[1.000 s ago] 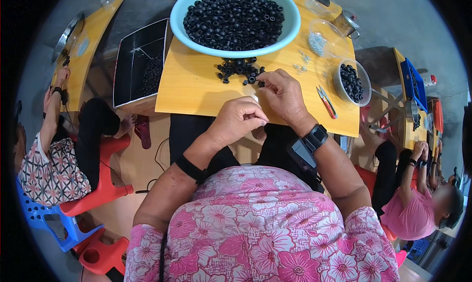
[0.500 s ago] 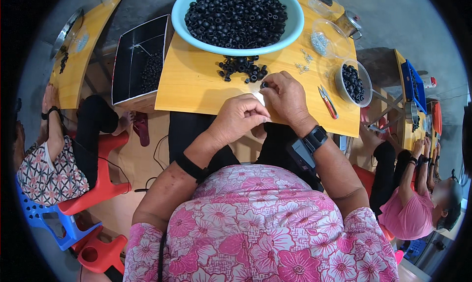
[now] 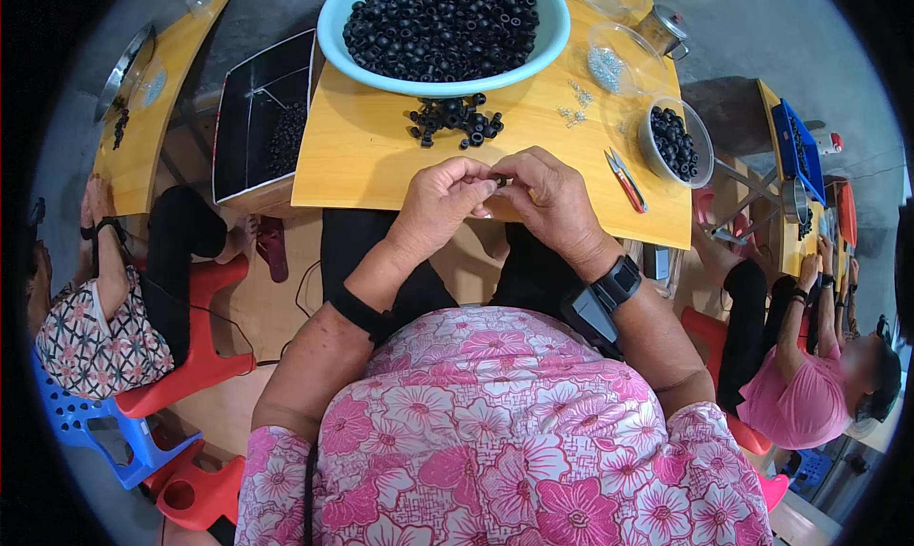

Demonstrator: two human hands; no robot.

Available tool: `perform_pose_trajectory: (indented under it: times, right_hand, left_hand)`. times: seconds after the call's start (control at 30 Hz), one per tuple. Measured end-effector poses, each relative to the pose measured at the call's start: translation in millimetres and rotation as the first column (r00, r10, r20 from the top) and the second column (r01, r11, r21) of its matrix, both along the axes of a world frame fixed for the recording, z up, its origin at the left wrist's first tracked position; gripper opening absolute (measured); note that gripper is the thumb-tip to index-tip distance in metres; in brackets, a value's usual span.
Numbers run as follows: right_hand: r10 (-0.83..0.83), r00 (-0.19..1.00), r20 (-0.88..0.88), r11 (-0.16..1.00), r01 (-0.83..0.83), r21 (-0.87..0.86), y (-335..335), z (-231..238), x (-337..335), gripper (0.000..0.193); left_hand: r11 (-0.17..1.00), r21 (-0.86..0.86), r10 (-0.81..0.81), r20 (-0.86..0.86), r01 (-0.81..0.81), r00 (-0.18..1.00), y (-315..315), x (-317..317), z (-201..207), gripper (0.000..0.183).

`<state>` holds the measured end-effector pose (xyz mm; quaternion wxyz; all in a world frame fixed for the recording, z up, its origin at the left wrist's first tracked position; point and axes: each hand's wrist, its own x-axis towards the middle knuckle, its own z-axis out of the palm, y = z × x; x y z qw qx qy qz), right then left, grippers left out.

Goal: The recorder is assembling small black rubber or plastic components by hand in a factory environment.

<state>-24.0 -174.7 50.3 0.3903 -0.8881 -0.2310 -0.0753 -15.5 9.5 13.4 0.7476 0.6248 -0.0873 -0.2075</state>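
Observation:
My left hand (image 3: 440,203) and my right hand (image 3: 554,208) meet above the table's near edge, fingertips pinched together. Between them is a small dark round part (image 3: 499,179), mostly covered by the fingers. Whether anything else is pinched there, I cannot make out. Just beyond my hands lies a loose heap of small black hollow parts (image 3: 457,119), like short caps or bushings. Behind that heap stands a light blue basin (image 3: 328,41) filled with many more of them.
Red-handled snips (image 3: 626,179) lie right of my hands, beside a clear tub (image 3: 703,170) of black parts. Farther back are small clear pieces (image 3: 576,103), a clear dish (image 3: 652,70) and a metal mug (image 3: 664,30). A black-lined box (image 3: 252,108) stands left. Other people sit on both sides.
My hands have come together: the left rose toward the right, and the black part in my right fingertips now sits between both hands. The view has shifted slightly.

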Motion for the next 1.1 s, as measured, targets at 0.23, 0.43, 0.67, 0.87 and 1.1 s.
perform_pose_trajectory:
  times: [0.23,0.43,0.67,0.87,1.1]
  right_hand:
    - [-0.046,0.974,-0.221,0.982,0.085,0.167,0.2,-0.8,0.6,0.018]
    - [-0.028,0.969,-0.247,0.968,0.088,0.236,0.5,0.0,0.2,0.017]
    - [-0.138,0.986,-0.093,0.976,0.152,0.154,-25.2,-8.1,11.8,0.015]
    - [-0.478,0.877,0.058,0.872,0.481,-0.09,-61.6,-14.6,38.4,0.013]
    - [-0.443,0.879,0.173,0.863,0.471,-0.184,-67.7,-19.9,48.3,0.011]
  left_hand:
    - [0.998,-0.016,-0.061,-0.038,0.061,0.997,3.4,5.0,-1.8,0.019]
    - [0.993,-0.018,-0.121,-0.06,0.121,0.991,4.7,8.4,-0.5,0.017]
    - [0.985,-0.089,-0.16,-0.129,0.149,0.979,7.7,10.1,-2.4,0.012]
    - [0.991,-0.1,-0.104,-0.125,0.092,0.987,7.2,9.5,-2.1,0.017]
    - [0.994,-0.087,-0.082,-0.12,0.072,0.989,5.2,9.5,-0.9,0.018]
